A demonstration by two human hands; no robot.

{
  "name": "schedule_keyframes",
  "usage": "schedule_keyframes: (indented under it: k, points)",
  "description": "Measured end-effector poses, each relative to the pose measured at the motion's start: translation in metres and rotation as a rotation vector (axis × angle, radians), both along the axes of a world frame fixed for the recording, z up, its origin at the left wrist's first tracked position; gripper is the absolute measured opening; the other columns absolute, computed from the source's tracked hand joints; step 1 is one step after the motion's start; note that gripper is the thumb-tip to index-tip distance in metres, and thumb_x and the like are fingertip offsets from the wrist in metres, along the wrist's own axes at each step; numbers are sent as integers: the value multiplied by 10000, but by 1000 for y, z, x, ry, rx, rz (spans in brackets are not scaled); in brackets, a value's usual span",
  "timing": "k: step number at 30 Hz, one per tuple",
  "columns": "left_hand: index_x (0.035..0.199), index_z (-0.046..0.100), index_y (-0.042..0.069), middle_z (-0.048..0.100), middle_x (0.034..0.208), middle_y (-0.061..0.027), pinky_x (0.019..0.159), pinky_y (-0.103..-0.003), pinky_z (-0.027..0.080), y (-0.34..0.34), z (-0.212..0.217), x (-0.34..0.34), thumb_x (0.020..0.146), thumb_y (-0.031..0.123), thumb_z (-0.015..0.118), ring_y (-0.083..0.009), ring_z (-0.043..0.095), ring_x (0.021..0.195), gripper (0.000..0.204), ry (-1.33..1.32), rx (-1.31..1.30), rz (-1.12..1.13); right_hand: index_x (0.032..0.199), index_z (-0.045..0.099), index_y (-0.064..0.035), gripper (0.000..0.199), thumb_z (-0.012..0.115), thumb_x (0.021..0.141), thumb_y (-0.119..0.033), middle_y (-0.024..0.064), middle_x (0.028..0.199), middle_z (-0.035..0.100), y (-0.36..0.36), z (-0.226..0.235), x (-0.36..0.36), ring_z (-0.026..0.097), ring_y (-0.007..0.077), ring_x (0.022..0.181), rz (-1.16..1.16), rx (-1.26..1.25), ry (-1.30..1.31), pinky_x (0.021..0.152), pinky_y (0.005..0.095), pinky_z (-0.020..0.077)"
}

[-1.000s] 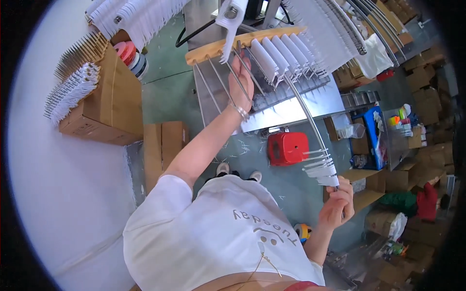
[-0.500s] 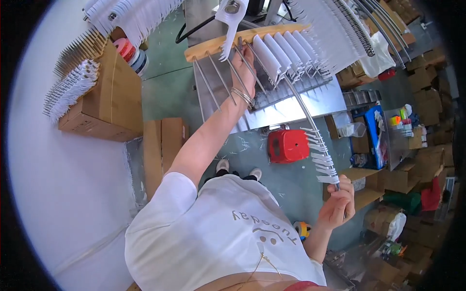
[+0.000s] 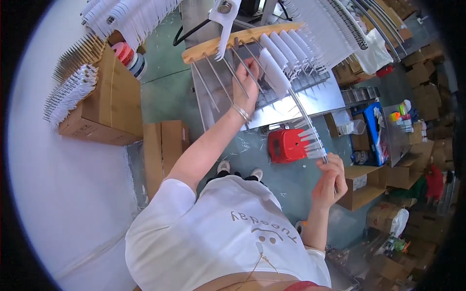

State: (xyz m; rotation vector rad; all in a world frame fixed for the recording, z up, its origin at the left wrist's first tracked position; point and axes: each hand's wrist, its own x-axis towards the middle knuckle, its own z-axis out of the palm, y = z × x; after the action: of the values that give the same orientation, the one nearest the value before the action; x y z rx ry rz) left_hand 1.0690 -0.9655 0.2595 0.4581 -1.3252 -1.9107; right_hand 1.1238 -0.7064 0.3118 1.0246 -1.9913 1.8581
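Observation:
My right hand (image 3: pixel 329 178) grips the near end of a long metal rod (image 3: pixel 302 110). Thin white toothed pieces (image 3: pixel 313 144) hang along it just beyond my fingers. The rod's far end reaches a stack of white pieces (image 3: pixel 273 72) at the wooden bar (image 3: pixel 213 46). Metal pegs stick out from this bar; those at left are bare, those at right carry white stacks (image 3: pixel 297 46). My left hand (image 3: pixel 246 86) is among the middle pegs, its fingers curled round one peg, partly hidden by the pegs in front.
A metal table (image 3: pixel 310 99) stands under the rack, with a red stool (image 3: pixel 284 145) before it. At left, a cardboard box (image 3: pixel 114 94) bears rows of spikes with white pieces. A white toothed part (image 3: pixel 226 22) hangs above the bar. Boxes and a blue crate (image 3: pixel 374 133) stand at right.
My right hand has moved up and left with the rod. A white stack now sits at the rod's far end. My left hand's fingers have shifted slightly down from the wooden bar.

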Motion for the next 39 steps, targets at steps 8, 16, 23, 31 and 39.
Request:
schedule_keyframes:
  k: [8,16,23,31,39]
  points:
    - [1044,545,30,529,877,-3,791,-231,391,79,-3,59,922,166,478,-78,473,828,194,-33,-143,-359,756,551,21,321,483,918,-248,112,841,544,36,-13,0,476,237,859,-11,-23,-97,737,356,382]
    - [1193,446,0,463,1249,-84,881,-242,372,24,-18,-5,952,190,434,-104,460,1015,308,37,-20,-24,751,547,-5,347,471,924,-296,105,804,526,62,-1,7,461,229,825,-15,-123,-121,749,352,366]
    - [1211,443,-17,476,1217,-68,981,-225,308,-9,-6,-51,949,134,416,-100,415,1130,303,263,151,84,760,554,10,303,451,928,-220,115,826,531,35,7,-7,473,210,832,-42,-54,-129,761,338,358]
    - [1012,535,16,534,918,-6,779,-201,380,-6,-3,-50,935,180,448,-79,488,865,201,218,106,71,786,522,1,182,468,920,-109,50,771,468,-32,8,-40,400,127,722,25,-112,-196,669,252,300]
    - [988,505,-11,515,889,9,779,-184,380,40,6,-13,909,30,458,-58,457,839,101,176,9,-42,993,529,-30,168,529,906,-174,44,907,487,34,-13,-46,409,96,721,71,-312,-256,652,220,332]
